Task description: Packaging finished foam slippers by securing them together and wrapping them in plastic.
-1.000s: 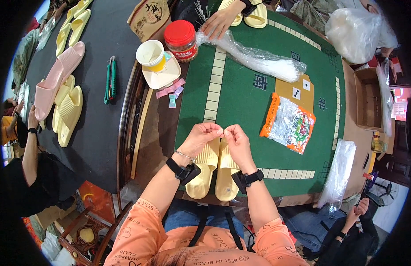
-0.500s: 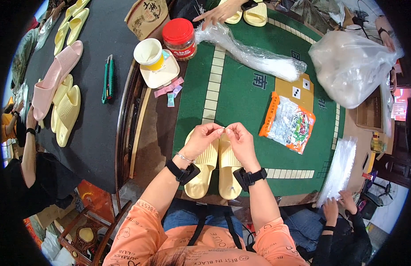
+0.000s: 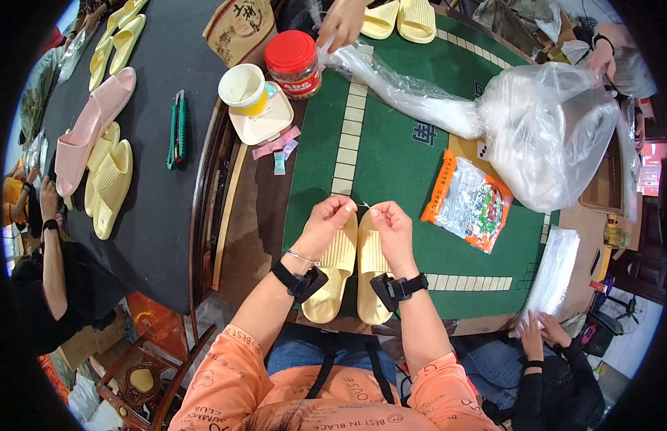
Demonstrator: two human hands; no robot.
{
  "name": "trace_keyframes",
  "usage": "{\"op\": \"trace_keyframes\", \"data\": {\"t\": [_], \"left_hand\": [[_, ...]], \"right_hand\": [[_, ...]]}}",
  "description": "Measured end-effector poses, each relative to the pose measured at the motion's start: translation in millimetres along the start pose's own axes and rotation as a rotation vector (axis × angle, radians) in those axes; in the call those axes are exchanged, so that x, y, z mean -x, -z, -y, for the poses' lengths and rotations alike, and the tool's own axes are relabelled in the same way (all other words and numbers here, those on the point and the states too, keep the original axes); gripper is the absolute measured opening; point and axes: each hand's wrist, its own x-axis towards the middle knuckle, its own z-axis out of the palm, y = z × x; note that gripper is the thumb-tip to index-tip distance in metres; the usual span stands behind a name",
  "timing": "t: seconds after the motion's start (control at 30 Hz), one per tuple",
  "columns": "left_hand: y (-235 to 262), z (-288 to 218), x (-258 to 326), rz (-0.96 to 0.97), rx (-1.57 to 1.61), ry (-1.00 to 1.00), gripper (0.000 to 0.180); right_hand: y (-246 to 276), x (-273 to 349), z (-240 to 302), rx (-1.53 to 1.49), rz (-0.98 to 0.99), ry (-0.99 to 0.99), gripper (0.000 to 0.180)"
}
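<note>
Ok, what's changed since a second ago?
The left hand and right hand have drawn slightly apart; anything they pinch is too small to identify. The bulging translucent plastic bag, held by another person's hand, has come left and nearer over the green tabletop. A co-worker's hands have come onto the flat, clear plastic bundle. The pale-yellow ribbed slippers and orange-edged plastic packet stayed put.

Bright, fairly even light, seemingly from above, covers the green counter (image 3: 391,172); soft shadows lie beside the yellow slippers (image 3: 338,258); white glare streaks the big clear bag (image 3: 545,136) and the flat plastic sleeve (image 3: 555,267); the middle looks sharp, while straight edges bow toward the rim, where detail softens and the corners fall into black.
</note>
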Motion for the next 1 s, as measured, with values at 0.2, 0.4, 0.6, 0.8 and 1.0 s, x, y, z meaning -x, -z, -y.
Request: {"op": "trace_keyframes", "data": {"t": [0.2,0.4,0.6,0.8,1.0], "left_hand": [[-2.7,-5.3,-2.3,-0.01,-0.065,0.009,0.019],[18.6,-27.7,37.6,-0.112,-0.597,-0.222,0.036],[55.9,31.8,88.8,-0.453,-0.706,0.15,0.053],[35.2,48.2,93.3,-0.221,-0.411,0.204,0.025],[-65.0,-156.8,157.2,0.115,-0.288,-0.126,0.031]], "right_hand": [[19.7,-6.3,-11.2,0.065,0.041,-0.019,0.016],[66.5,29.6,-4.0,0.529,0.02,0.074,0.05],[59.4,101.1,11.7,0.568,0.037,-0.366,0.04],[-30.2,98.3,-50.2,0.891,-0.291,0.013,0.039],[10.4,122.5,-38.6,0.872,-0.494,0.235,0.02]]}}
